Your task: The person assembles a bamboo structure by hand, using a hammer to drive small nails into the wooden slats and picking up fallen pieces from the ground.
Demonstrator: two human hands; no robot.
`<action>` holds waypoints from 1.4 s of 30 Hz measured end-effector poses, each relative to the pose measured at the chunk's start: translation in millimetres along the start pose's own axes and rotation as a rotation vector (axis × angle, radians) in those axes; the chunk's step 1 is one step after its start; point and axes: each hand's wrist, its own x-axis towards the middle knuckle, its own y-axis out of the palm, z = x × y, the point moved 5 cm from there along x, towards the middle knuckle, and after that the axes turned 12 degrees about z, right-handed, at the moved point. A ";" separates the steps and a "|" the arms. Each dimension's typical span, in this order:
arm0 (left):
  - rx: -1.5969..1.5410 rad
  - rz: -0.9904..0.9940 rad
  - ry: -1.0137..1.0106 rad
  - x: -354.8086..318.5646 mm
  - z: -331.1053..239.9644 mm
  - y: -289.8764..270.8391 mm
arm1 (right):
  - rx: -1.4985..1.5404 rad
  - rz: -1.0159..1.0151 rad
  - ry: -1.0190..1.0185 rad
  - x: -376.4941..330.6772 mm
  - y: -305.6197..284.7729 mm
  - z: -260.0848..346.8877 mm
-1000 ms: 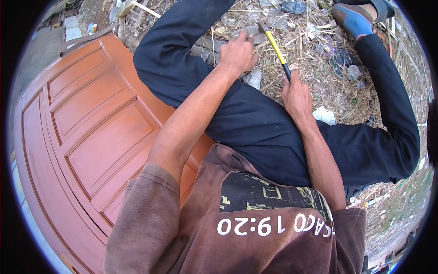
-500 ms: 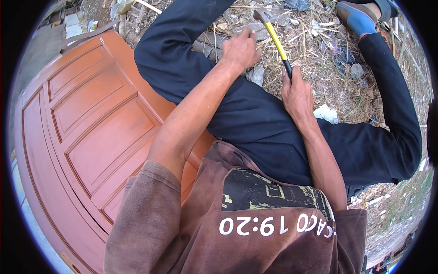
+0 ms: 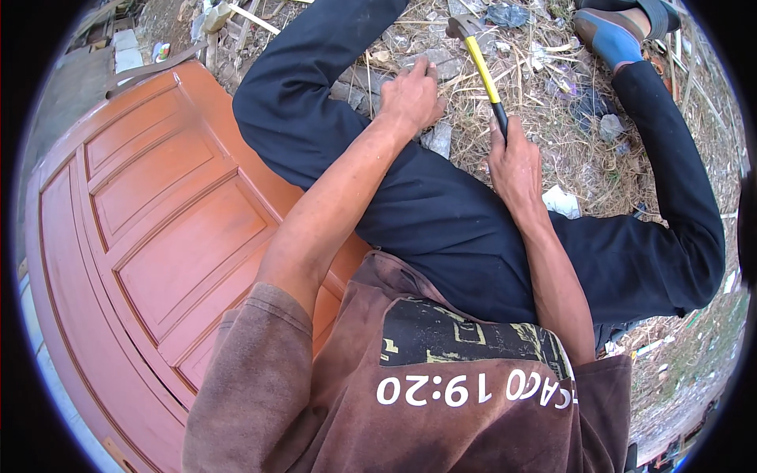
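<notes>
Ground [image 3: 552, 118]: bare dirt covered in dry straw and twigs. On it: grey stone chunks [image 3: 438, 139], white paper scrap [image 3: 561, 201], scattered litter. Orange panelled door [image 3: 150, 236] lies flat at left.

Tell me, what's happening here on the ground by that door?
A person sits on dry, littered ground with legs stretched out. The right hand grips a yellow-handled hammer by its black grip, with the head raised up and away over the straw. The left hand presses down on a grey stone or chunk of rubble between the legs. An orange-brown panelled door lies flat at the person's left, partly under the left leg.
</notes>
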 end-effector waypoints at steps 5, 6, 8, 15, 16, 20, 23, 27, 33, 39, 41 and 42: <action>-0.009 0.047 -0.027 0.3 1.7 3.0 | -0.176 0.040 0.013 5.5 10.3 -16.5; -0.008 0.044 -0.028 1.4 2.4 3.5 | -0.176 0.038 0.011 5.9 8.6 -10.2; -0.003 0.022 -0.007 1.8 2.5 2.3 | -0.049 -0.010 -0.012 3.1 -3.2 4.0; -0.044 0.032 -0.028 1.7 0.4 -1.3 | 0.066 -0.035 0.084 7.1 -15.5 -14.4; -0.040 0.026 -0.023 0.0 1.5 -0.9 | 0.117 -0.006 0.147 8.3 -14.8 -20.7; -0.087 0.067 -0.061 -3.4 5.7 -7.3 | 0.117 -0.026 0.061 24.2 -13.1 -6.4; -0.051 0.101 -0.057 -4.6 3.1 -8.2 | 0.181 -0.061 -0.115 71.5 -5.5 4.3; -0.082 0.087 -0.019 3.3 -2.8 -6.0 | 0.251 -0.032 -0.130 135.2 3.9 17.2; -0.115 0.086 -0.037 -5.6 10.7 -5.3 | 0.241 -0.004 -0.132 144.6 32.5 25.2; -0.111 0.128 -0.023 -2.5 -3.1 -12.9 | 0.280 -0.165 -0.167 152.1 34.5 -8.3; -0.092 0.107 0.005 -0.3 -5.8 -14.3 | 0.275 -0.213 -0.151 152.2 37.2 -13.5; -0.101 0.135 -0.019 -0.8 -6.0 -11.5 | 0.268 -0.237 -0.141 152.2 38.2 -16.7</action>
